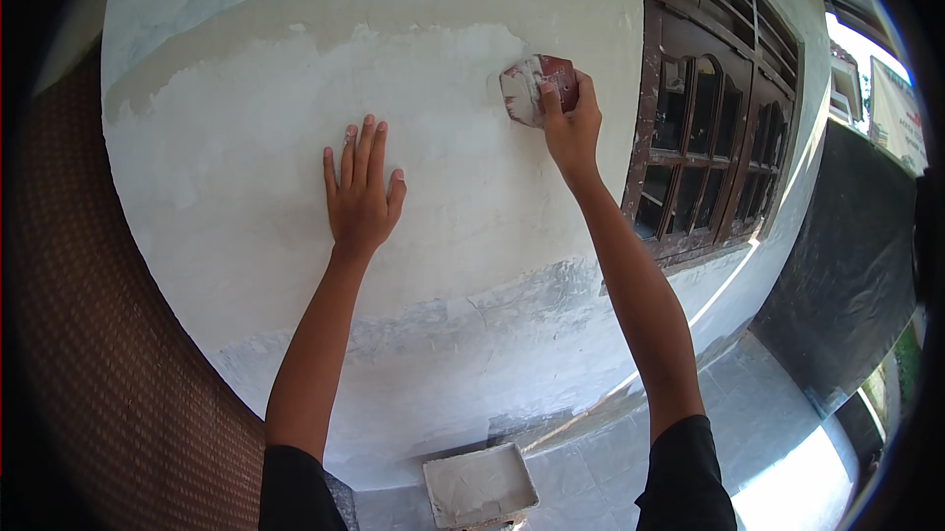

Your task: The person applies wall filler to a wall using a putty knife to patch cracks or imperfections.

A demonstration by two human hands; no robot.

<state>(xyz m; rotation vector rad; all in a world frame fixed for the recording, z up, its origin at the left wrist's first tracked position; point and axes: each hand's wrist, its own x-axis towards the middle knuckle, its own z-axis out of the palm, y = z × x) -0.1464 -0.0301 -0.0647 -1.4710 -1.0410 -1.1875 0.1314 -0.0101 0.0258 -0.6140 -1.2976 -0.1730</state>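
My left hand (361,191) lies flat on the white plastered wall (246,157), fingers together and pointing up, holding nothing. My right hand (569,123) is raised higher and to the right, gripping a small dark-red scraper (532,88) smeared with white putty. The scraper's blade presses against the wall at the upper edge of the fresh white patch. Above that patch the wall is a duller beige-grey.
A dark wooden window frame (704,147) with glass panes stands right of the wall. A square tray of white putty (480,485) sits on the tiled floor (778,433) below. A brown woven panel (108,354) is at left, a dark sheet (851,275) at right.
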